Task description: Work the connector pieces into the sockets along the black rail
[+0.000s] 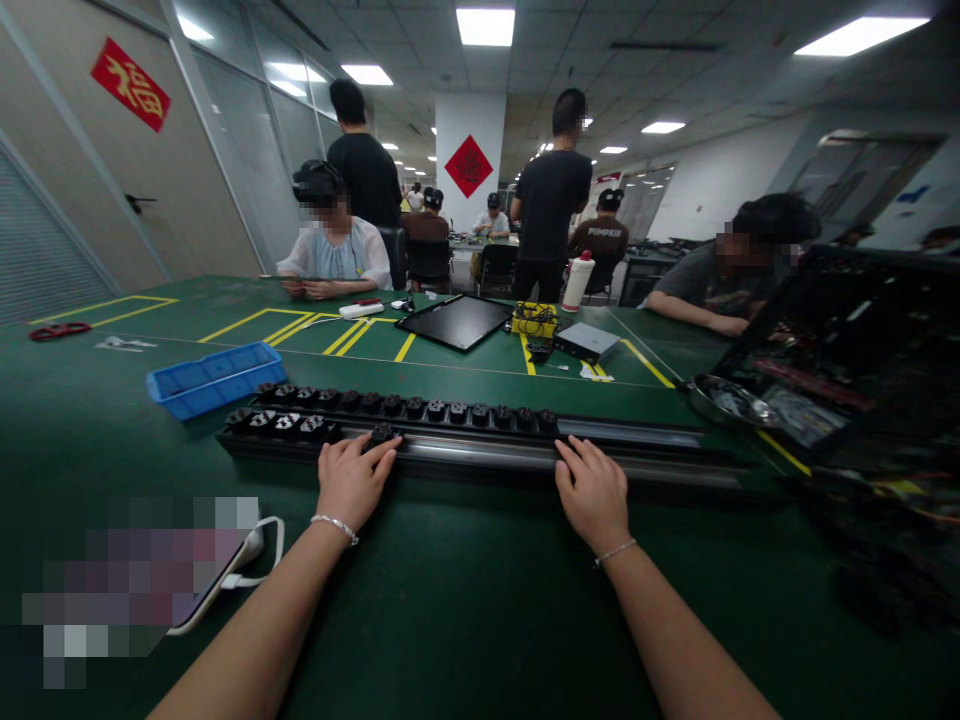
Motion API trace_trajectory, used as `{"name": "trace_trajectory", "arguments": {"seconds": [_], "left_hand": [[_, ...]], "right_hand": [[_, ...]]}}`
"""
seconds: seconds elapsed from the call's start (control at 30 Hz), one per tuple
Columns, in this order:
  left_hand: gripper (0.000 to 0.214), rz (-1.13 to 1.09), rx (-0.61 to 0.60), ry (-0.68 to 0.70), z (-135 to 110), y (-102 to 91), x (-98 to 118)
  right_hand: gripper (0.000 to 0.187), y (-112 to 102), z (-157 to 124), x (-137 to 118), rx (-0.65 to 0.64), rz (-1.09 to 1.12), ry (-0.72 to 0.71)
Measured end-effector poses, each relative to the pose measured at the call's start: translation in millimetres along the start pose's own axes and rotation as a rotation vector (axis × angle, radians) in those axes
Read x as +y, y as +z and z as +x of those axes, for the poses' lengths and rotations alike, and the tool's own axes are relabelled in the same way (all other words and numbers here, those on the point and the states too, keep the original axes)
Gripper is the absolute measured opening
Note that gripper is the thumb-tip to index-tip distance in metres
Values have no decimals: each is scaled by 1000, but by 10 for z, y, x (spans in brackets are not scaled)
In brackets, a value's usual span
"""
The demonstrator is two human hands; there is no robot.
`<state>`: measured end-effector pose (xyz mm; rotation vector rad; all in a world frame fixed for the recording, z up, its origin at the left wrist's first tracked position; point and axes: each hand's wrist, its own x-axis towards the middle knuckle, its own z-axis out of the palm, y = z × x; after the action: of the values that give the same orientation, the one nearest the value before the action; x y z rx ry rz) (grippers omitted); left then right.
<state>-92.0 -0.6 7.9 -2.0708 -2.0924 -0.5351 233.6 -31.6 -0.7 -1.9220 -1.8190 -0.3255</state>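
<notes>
Two long black rails lie across the table before me. The far rail [634, 432] carries a row of socket modules [415, 406], several with light faces. On the near rail [480, 455] more socket modules [286, 424] sit at the left end, while its metal channel shows bare further right. My left hand [351, 475] has its thumb and fingers about a single black socket module [382, 433] in the near rail, just right of that group. Its fingertips are partly hidden. My right hand [596, 490] rests on the near rail with fingers stretched out, touching its edge and holding nothing.
A blue bin [217, 380] stands beyond the rails' left end; a phone [210, 590] with a white cable lies front left. Back right are a metal bowl [731, 400], a grey box [587, 342] and a black panel [457, 322]. Co-workers sit across the table.
</notes>
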Motion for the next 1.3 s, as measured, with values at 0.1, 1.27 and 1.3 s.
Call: {"name": "trace_trajectory", "arguments": {"seconds": [0.1, 1.27, 1.3], "left_hand": [[33, -9, -4, -1, -4, -4, -1], [32, 43, 23, 42, 7, 37, -38], [33, 44, 21, 42, 8, 32, -37]], "right_hand": [[40, 5, 2, 2, -5, 3, 5], [40, 4, 3, -5, 4, -6, 0], [40, 10, 2, -2, 6, -6, 0]]}}
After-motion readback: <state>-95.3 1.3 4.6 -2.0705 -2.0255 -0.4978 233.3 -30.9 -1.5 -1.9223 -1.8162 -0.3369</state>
